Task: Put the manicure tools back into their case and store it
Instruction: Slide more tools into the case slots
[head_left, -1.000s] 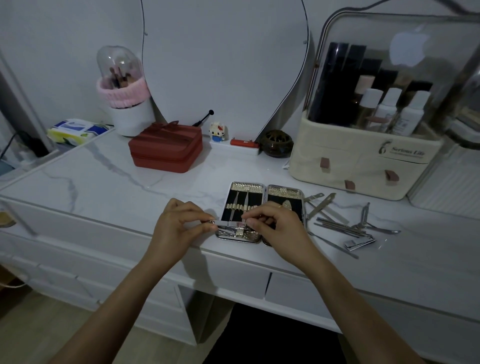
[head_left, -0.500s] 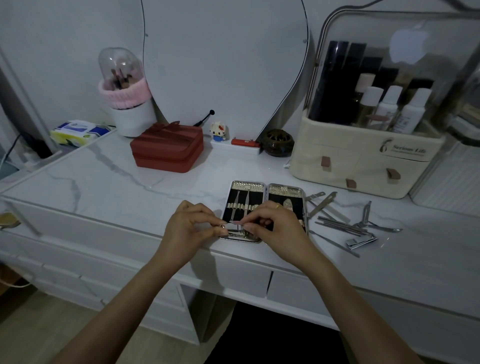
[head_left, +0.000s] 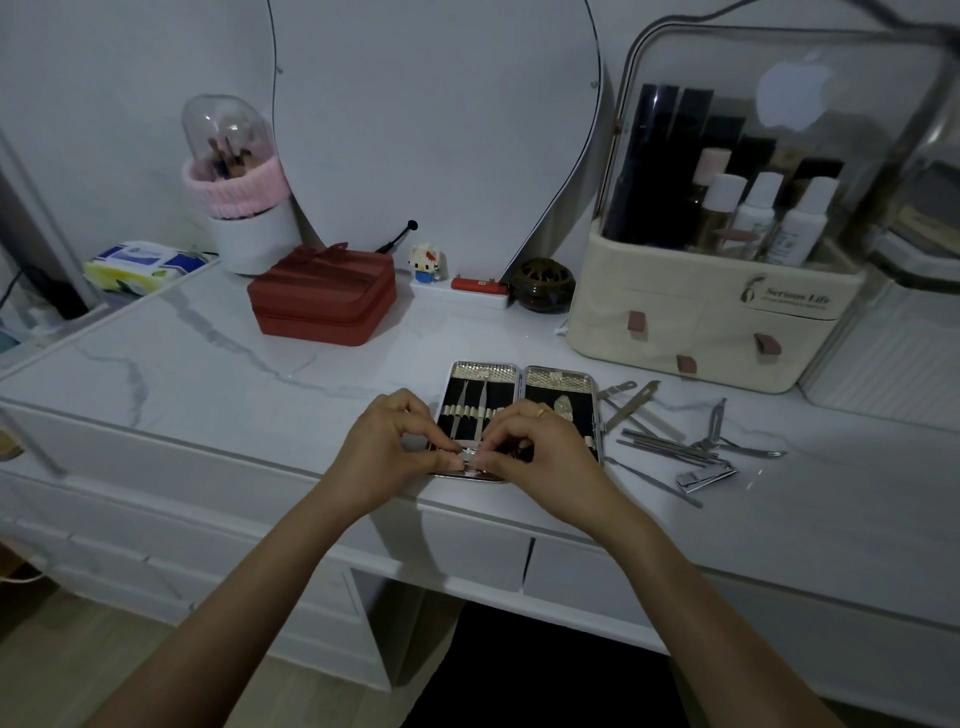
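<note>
Shiny metal case (head_left: 519, 410) lying open and flat on the white marble table (head_left: 208, 364), near the front edge, two thin tools tucked in its left half. Left hand (head_left: 387, 452) and right hand (head_left: 540, 457) meeting over the near end of the case, fingers curled and pinching one small silver tool (head_left: 469, 453) between them. More loose tools (head_left: 670, 441) scattered on the table just right of the case, red box (head_left: 322, 296) farther back.
</note>
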